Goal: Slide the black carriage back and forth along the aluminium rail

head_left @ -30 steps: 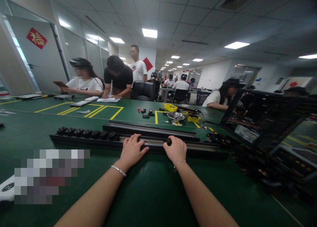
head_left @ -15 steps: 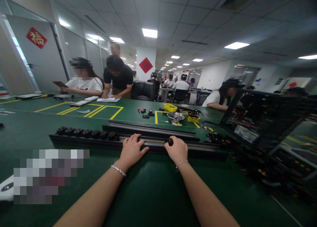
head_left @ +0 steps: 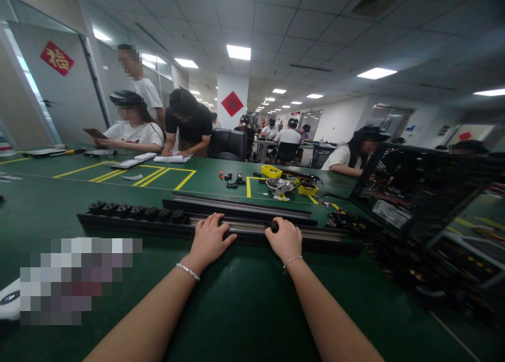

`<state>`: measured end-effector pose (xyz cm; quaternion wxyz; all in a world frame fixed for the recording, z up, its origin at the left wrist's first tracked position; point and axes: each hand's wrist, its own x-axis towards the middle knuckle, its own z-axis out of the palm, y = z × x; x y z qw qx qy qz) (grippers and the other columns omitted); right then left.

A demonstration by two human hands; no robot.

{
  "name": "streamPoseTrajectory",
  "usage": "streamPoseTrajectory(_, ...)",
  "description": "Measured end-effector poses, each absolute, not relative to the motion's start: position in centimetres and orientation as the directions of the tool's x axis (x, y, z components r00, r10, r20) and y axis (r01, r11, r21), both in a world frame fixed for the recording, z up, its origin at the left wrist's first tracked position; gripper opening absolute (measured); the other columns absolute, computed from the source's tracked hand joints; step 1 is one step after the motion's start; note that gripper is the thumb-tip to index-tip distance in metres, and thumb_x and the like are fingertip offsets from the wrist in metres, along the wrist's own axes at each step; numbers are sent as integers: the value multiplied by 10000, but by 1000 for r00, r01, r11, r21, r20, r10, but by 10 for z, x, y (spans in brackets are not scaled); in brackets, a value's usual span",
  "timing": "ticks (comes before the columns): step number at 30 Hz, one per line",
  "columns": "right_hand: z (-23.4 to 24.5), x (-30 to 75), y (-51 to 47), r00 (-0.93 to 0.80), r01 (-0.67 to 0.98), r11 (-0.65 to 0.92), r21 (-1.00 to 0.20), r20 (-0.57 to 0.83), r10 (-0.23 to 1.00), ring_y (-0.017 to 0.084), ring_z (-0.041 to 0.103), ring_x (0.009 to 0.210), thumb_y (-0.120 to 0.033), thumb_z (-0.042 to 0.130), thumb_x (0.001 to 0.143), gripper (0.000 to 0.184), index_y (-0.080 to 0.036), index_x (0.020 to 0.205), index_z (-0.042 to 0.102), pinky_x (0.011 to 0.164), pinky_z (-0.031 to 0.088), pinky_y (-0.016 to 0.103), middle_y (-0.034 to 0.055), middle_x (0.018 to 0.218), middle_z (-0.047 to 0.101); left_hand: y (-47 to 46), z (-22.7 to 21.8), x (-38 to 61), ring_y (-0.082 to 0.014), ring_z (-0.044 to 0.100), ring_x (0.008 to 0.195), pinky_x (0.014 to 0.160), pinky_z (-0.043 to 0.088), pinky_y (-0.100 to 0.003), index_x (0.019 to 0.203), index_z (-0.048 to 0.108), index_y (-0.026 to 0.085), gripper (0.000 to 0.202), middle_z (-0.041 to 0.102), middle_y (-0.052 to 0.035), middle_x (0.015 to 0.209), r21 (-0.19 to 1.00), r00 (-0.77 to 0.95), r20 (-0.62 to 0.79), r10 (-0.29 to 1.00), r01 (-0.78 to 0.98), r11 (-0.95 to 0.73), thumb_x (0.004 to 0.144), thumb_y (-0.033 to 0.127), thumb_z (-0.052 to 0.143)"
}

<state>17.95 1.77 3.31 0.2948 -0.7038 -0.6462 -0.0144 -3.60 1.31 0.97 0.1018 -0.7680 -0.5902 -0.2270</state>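
The left hand (head_left: 211, 241) lies flat on the green table (head_left: 236, 309) edge of the long black rail (head_left: 158, 228), fingers spread over its top. The right hand (head_left: 284, 240) is curled, thumb and fingers closed on a small black knob (head_left: 274, 227) on that rail, which runs crosswise just ahead. The rail looks like stiff, fairly heavy, smooth metal. It is best gripped two-handed, well apart, not by its row of black blocks (head_left: 134, 211). Beyond lie a second rail (head_left: 236, 204) and a metal bowl (head_left: 279, 184).
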Motion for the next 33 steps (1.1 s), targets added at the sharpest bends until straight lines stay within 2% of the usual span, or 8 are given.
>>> streamPoseTrajectory(15,34,186,20,182,920,-26,-391,369,911,198,545,912,-296,481,732,204,-215,881,596,835,312,337,36,881,642,13,10,-36,-295,376,1252,968,293,-494,940,647,274,337,496,-72,1308,113,201,478,855,951,-287,826,512,438)
streamPoseTrajectory(21,35,190,21,167,923,-18,-384,358,919,184,551,861,-287,491,729,189,-210,865,597,773,332,306,38,849,638,13,10,-36,-291,377,1252,960,300,-494,945,642,274,340,493,-77,1311,100,207,479,853,953,-287,833,514,428)
streamPoseTrajectory(28,33,190,21,191,929,-43,-367,379,905,219,514,972,-296,498,719,194,-221,860,608,884,285,370,44,897,640,13,10,-36,-286,367,1259,978,284,-492,948,647,278,338,485,-70,1321,129,193,463,865,951,-281,824,515,441)
streamPoseTrajectory(33,34,193,22,190,922,-44,-385,352,917,216,526,960,-305,490,718,210,-222,870,608,862,302,360,39,885,641,13,11,-36,-288,371,1258,969,295,-497,950,645,279,342,491,-71,1317,127,201,464,863,949,-289,829,516,431)
